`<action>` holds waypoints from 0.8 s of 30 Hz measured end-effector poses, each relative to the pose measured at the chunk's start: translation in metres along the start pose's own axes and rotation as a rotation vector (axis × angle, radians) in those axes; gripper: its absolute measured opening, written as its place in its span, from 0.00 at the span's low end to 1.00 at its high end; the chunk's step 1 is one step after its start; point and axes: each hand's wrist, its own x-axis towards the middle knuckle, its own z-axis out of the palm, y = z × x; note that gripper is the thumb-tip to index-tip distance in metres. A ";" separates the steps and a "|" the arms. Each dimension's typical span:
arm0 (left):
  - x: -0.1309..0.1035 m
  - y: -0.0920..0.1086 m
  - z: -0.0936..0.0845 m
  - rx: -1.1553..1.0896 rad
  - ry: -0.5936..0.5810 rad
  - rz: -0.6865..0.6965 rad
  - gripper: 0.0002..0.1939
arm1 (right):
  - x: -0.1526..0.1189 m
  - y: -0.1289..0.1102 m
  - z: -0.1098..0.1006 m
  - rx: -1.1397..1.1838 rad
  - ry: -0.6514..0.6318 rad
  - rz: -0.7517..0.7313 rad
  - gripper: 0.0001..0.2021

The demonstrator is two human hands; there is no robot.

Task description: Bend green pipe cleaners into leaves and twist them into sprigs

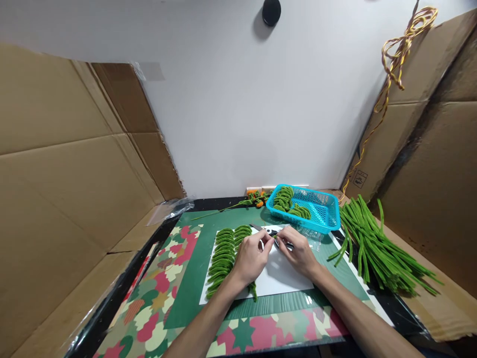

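My left hand (250, 256) and my right hand (298, 249) meet above the white sheet (281, 278), fingertips pinched together. Between them shows a small bit of green pipe cleaner (275, 237), mostly covered by the fingers. Just behind the fingertips lies a pair of scissors (256, 227) with dark handles, partly hidden. Rows of curved green pipe-cleaner leaves (221, 256) lie on the left part of the sheet, and my left hand and forearm cover some of the second row.
A blue plastic basket (331, 211) holding more green leaves stands at the back right. Beside it lies a stem with orange flowers (260, 199). A big bundle of green pipe cleaners (383, 251) rests at the right. Cardboard walls (67, 174) flank the green patterned table (186, 293).
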 end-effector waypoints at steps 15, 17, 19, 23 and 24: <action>0.004 -0.006 0.000 -0.047 0.023 0.031 0.10 | 0.000 -0.001 -0.007 -0.055 0.014 0.028 0.09; 0.004 -0.006 0.000 -0.014 0.006 0.058 0.08 | 0.000 -0.001 -0.008 -0.057 0.017 0.042 0.09; 0.004 -0.006 0.000 0.023 -0.012 0.074 0.07 | 0.000 -0.001 -0.009 -0.062 0.026 0.062 0.10; 0.004 -0.004 -0.002 0.077 -0.019 0.108 0.07 | 0.003 0.000 -0.016 -0.090 0.041 0.113 0.12; 0.004 -0.001 -0.003 0.095 -0.012 0.122 0.07 | 0.004 0.000 -0.020 -0.099 0.026 0.122 0.13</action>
